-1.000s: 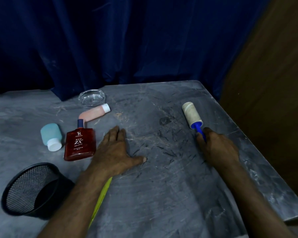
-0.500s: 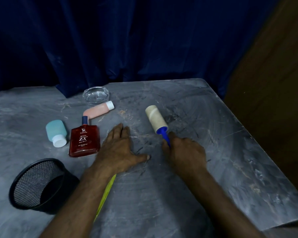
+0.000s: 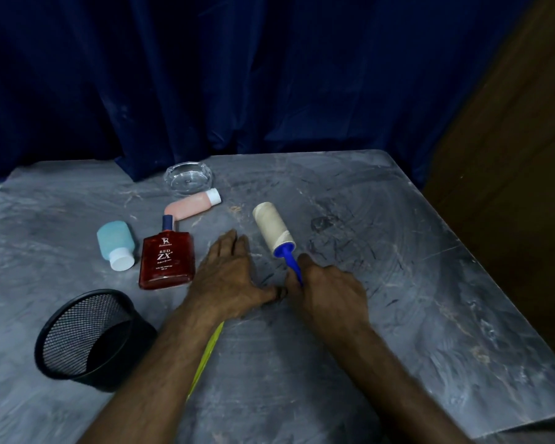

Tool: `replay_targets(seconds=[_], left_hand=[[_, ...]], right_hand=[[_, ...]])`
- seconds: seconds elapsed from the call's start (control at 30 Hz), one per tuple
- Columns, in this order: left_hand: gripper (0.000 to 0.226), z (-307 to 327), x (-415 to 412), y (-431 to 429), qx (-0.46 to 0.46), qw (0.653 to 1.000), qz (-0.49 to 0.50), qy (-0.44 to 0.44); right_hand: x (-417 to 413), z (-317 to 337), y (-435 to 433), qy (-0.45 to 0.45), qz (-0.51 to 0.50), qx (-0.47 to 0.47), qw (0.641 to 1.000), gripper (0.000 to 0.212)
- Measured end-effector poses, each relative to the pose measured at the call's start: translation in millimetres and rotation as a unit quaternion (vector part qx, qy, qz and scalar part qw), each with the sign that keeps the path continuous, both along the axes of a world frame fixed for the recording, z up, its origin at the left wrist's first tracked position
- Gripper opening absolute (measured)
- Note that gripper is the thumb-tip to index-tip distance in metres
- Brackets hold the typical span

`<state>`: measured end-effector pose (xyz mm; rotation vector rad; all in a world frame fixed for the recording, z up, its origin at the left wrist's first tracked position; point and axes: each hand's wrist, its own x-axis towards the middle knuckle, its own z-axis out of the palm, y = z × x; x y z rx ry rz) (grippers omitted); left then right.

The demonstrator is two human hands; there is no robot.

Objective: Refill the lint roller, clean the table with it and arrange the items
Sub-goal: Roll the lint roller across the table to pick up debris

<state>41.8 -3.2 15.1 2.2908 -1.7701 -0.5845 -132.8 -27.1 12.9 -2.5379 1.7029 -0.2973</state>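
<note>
The lint roller [image 3: 273, 230] has a cream roll and a blue handle; its roll lies on the grey table [image 3: 398, 283] near the middle. My right hand [image 3: 329, 288] is closed around the handle. My left hand [image 3: 233, 275] rests flat on the table, fingers apart, just left of the roller; its thumb touches my right hand. Left of it lie a red perfume bottle [image 3: 167, 259], a small blue bottle [image 3: 115, 240] with a white cap, and a pink bottle [image 3: 193, 205]. Dark hairs and scuffs mark the table right of the roller.
A clear glass ashtray [image 3: 188, 178] sits at the back by the blue curtain. A black mesh bin [image 3: 90, 339] lies tilted at the front left. A yellow-green strip [image 3: 205, 357] shows under my left forearm. The table's right edge runs beside a brown wall.
My right hand has drawn the roller leftwards across the table, from the right side to beside my left hand. The left hand has stayed put.
</note>
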Motion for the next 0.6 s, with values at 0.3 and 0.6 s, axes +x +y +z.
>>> replay_targets(seconds=[0.3,0.6], left_hand=[[0.137,-0.5,1.4,-1.1,0.005,1.0,-0.004,0.005],[0.142,-1.2,2.5,-1.7,0.012,1.0,-0.006,0.008]], right_hand=[[-0.7,1.2,-6.9,-0.024,-0.026,0.015,0.999,0.04],[-50.6,2.2,-42.8,-0.058,-0.108,0.026,0.992,0.043]])
